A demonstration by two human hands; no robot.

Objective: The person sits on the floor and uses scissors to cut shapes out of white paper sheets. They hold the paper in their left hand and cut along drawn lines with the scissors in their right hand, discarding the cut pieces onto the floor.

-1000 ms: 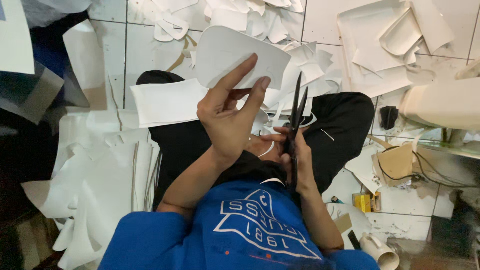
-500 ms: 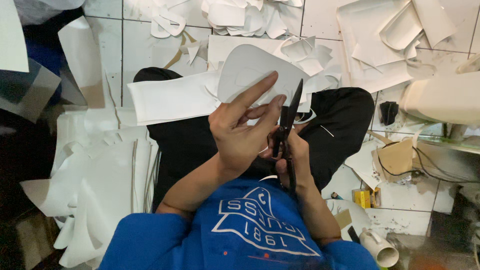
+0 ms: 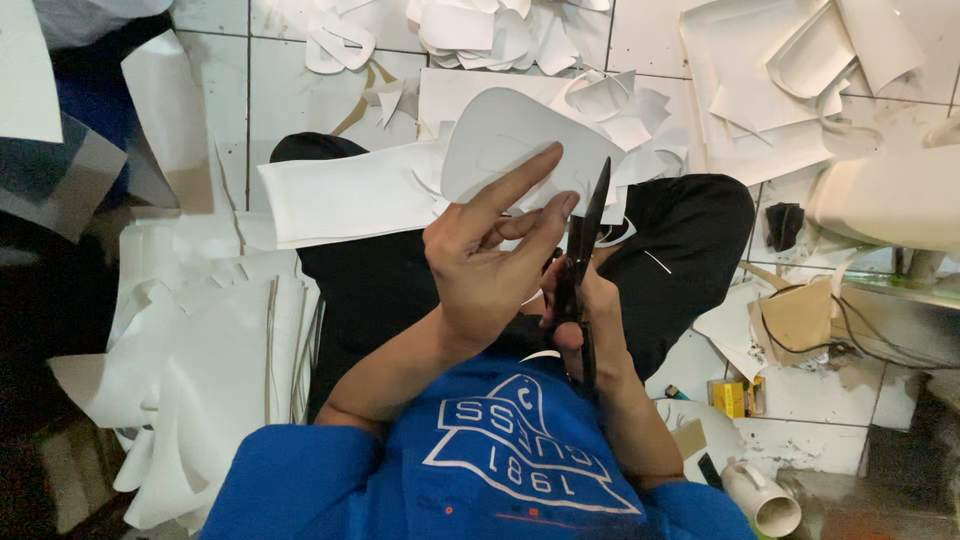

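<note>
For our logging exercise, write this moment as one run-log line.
left hand: holds white rounded sheet | right hand: grips black scissors at sheet edge | floor: white offcuts

floor: white tiles [image 3: 300,95]; litter: white offcuts [image 3: 480,25]; left: stacked white sheets [image 3: 200,380]; light: even

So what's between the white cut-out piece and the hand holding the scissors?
In the head view, the black scissors lie between: their blades rise from the right hand to the edge of the white cut-out piece, held by the left hand.
</note>
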